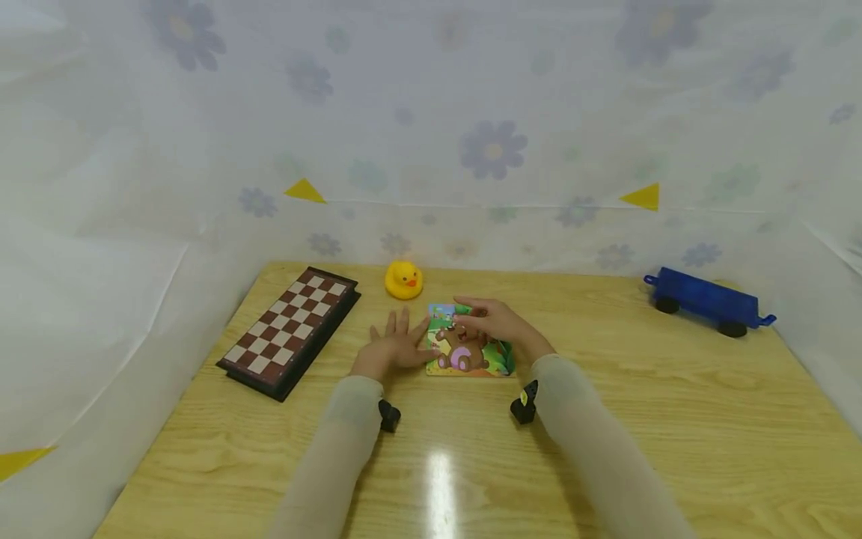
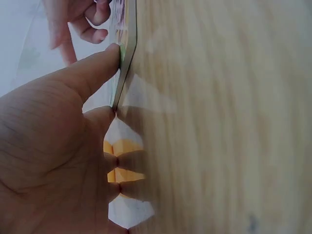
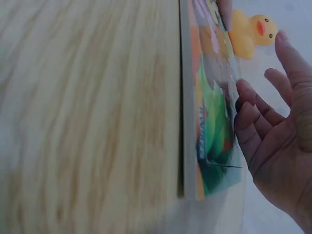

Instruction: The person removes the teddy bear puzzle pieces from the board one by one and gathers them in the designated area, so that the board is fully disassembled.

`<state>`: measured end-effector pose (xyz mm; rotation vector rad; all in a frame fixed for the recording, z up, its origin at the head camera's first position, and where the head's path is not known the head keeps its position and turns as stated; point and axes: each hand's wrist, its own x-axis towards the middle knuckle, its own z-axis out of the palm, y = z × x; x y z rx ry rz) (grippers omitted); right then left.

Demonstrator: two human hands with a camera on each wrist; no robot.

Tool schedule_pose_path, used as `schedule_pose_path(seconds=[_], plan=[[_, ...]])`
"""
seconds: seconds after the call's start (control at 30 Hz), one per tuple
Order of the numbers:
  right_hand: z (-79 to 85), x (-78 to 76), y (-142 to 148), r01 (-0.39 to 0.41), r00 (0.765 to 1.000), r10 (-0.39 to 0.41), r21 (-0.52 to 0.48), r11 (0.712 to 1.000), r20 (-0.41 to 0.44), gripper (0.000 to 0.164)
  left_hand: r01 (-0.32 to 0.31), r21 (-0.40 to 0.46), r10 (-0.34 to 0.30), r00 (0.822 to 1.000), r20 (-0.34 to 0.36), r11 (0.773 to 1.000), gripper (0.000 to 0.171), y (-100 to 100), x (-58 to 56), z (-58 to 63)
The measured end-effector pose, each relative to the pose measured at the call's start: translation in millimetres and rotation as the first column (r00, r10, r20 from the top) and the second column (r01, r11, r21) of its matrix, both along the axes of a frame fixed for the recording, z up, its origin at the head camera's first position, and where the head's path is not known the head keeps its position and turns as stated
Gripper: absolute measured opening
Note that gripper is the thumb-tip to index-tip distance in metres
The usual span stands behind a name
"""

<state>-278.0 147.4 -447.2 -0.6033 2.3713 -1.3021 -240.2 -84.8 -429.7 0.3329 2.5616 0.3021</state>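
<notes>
A small, flat picture puzzle (image 1: 461, 358) showing a brown bear lies on the table. My left hand (image 1: 396, 349) rests palm down at its left side, fingers spread on the wood. In the left wrist view, the left thumb (image 2: 100, 68) presses the edge of the puzzle. Over the puzzle's upper right part is my right hand (image 1: 497, 320), its fingers loosely bent. The right wrist view shows those fingertips (image 3: 245, 117) right at the picture surface, with nothing visible gripped. Part of the bear's head is hidden beneath this hand.
Behind the puzzle sits a yellow rubber duck (image 1: 404, 281). A folded chessboard (image 1: 289, 329) lies at the left of the wooden table (image 1: 465, 434). At the far right stands a blue toy wagon (image 1: 707, 299) with black wheels. Flowered white cloth (image 1: 431, 135) hangs behind.
</notes>
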Motion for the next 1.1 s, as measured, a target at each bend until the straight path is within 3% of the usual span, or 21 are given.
schedule_pose_path(seconds=[0.2,0.4,0.67,0.8,1.1], plan=[[-2.6,-4.4,-7,0.013,0.998,-0.013,0.003,1.000,0.058,0.060,-0.002,-0.008,0.002,1.000,0.001,1.000,0.076,2,1.6,3.8],[-4.9,-5.2,-13,0.108,0.989,-0.110,0.025,0.994,0.097,0.053,-0.002,-0.009,0.002,1.000,0.003,1.000,0.076,3,3.4,2.0],[-11.6,-5.1,-22,0.197,0.980,-0.200,0.133,0.971,0.007,0.048,0.004,0.015,-0.004,1.000,-0.004,1.000,0.077,-2,3.3,-4.8],[-8.2,-3.3,-25,0.199,0.980,-0.195,0.196,0.960,-0.038,0.048,0.009,0.027,-0.009,1.000,0.000,1.000,0.077,-4,3.6,-3.5],[-4.2,-6.6,-27,0.187,0.982,-0.178,0.190,0.964,-0.063,0.046,0.006,0.034,-0.006,1.000,-0.005,0.999,0.079,-4,0.5,3.9]])
